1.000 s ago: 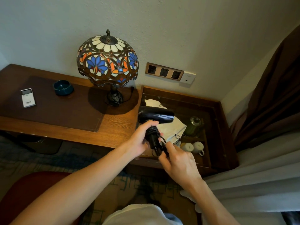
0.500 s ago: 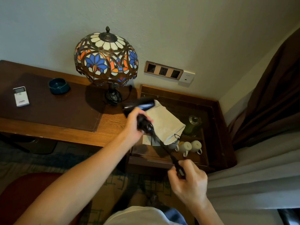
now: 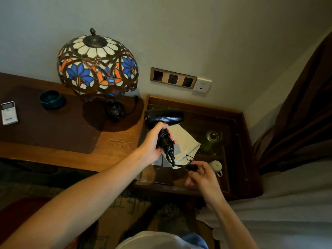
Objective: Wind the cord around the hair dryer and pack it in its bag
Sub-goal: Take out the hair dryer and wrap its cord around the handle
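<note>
Left hand: the left hand (image 3: 152, 141) grips the handle of the black hair dryer (image 3: 164, 118), its fingers (image 3: 169, 136) curled round the handle and the cord turns wound on it.
Hair dryer: held upright above the near left part of the recessed tray, barrel level and pointing right, handle down.
Cord: the black cord (image 3: 170, 156) coils round the handle, then runs down and right to the right hand.
Right hand: the right hand (image 3: 202, 177) pinches the dark end of the cord between thumb and fingertips, near and right of the dryer.
Bag: the pale cloth bag (image 3: 185, 146) lies in the tray just behind the handle, its drawstring mouth towards the near right.
Counter: a wooden counter (image 3: 116, 141) runs along the wall, with a dark mat (image 3: 53, 130) on its left part.
On the counter: a stained-glass lamp (image 3: 98, 67) at the far middle, a teal bowl (image 3: 52, 99) and a white remote (image 3: 9, 113) at the left.
Tray: a dark wooden tray (image 3: 239, 141) sits right of the counter; it holds a green lidded jar (image 3: 211, 141) and a white cup (image 3: 216, 167).
Room: a pale wall carries a socket strip (image 3: 173, 78); a brown curtain (image 3: 301, 105) hangs at the right, with white bedding (image 3: 287, 203) near right.
</note>
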